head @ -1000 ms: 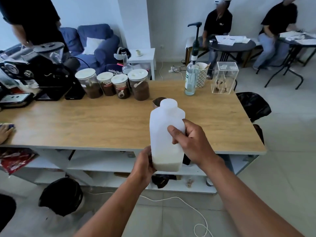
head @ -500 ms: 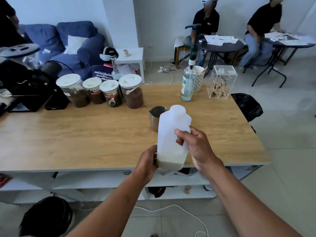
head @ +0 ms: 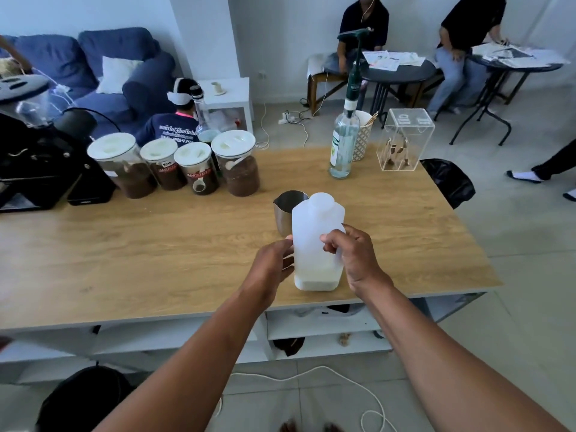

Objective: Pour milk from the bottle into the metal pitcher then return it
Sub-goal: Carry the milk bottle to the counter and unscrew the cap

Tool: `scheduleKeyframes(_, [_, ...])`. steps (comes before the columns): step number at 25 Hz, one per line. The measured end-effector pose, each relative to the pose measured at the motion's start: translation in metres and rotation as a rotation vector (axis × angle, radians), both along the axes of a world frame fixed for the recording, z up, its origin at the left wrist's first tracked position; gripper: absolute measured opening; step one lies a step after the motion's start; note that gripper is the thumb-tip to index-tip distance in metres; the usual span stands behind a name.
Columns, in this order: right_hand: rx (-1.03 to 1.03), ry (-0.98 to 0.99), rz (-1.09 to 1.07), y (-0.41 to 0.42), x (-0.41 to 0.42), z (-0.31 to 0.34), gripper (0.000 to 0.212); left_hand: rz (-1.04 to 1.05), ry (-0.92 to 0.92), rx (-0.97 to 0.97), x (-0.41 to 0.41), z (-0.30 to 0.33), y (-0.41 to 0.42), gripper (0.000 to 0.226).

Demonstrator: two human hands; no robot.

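A white translucent milk bottle (head: 316, 241) stands upright on the wooden table (head: 156, 244) near its front edge, cap on, with a little milk at the bottom. My right hand (head: 352, 257) grips the bottle's right side at mid height. My left hand (head: 272, 266) touches its left side lower down, fingers curled against it. Directly behind the bottle stands the metal pitcher (head: 285, 213), partly hidden by it, its spout pointing left.
Several lidded jars of coffee (head: 174, 165) line the table's back left beside a black coffee machine (head: 37, 157). A glass pump bottle (head: 343, 148), a patterned cup and a clear acrylic box (head: 403, 140) stand at the back right. People sit beyond the table.
The bottle has come forward over the table and down onto its surface in front of the pitcher. My left hand shifted from under its base to its left side.
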State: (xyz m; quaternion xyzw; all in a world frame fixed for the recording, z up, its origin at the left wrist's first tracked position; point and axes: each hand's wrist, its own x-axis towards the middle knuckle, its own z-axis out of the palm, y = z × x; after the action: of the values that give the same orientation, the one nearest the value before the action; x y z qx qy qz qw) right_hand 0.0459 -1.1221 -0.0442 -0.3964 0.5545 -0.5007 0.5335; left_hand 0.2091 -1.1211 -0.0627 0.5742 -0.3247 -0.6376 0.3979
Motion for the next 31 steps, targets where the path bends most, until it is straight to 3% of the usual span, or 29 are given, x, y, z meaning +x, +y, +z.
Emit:
scheduleKeyframes(4, [-0.038, 0.165, 0.068, -0.009, -0.009, -0.005, 0.036, -0.024, -0.086, -0.051, 0.001, 0.012, -0.012, 0.032])
scheduleKeyframes(8, [-0.053, 0.328, 0.143, -0.016, -0.022, -0.007, 0.027, -0.014, -0.130, -0.234, -0.005, 0.045, -0.019, 0.024])
scheduleKeyframes(11, [-0.089, 0.385, 0.178, -0.018, -0.027, -0.006, 0.023, -0.093, -0.350, -0.472, -0.009, 0.071, -0.030, 0.032])
scheduleKeyframes(14, [-0.107, 0.413, 0.203, -0.017, -0.028, -0.008, 0.021, -0.338, -0.625, -0.673, -0.011, 0.091, -0.046, 0.050])
scheduleKeyframes(16, [-0.105, 0.406, 0.214, -0.017, -0.028, -0.007, 0.020, -0.505, -0.803, -0.724, -0.015, 0.102, -0.051, 0.054])
scheduleKeyframes(19, [-0.070, 0.392, 0.216, -0.017, -0.030, -0.006, 0.031, -0.561, -0.983, -0.719, -0.019, 0.111, -0.054, 0.054])
scheduleKeyframes(24, [-0.052, 0.372, 0.248, -0.018, -0.032, -0.007, 0.053, -0.601, -1.045, -0.752, -0.020, 0.113, -0.056, 0.053])
scheduleKeyframes(29, [-0.075, 0.390, 0.273, -0.017, -0.036, -0.011, 0.030, -0.553, -1.034, -0.773, -0.021, 0.107, -0.054, 0.051])
scheduleKeyframes(31, [-0.089, 0.429, 0.262, -0.016, -0.037, -0.014, 0.032, -0.519, -1.034, -0.778, -0.022, 0.105, -0.052, 0.050])
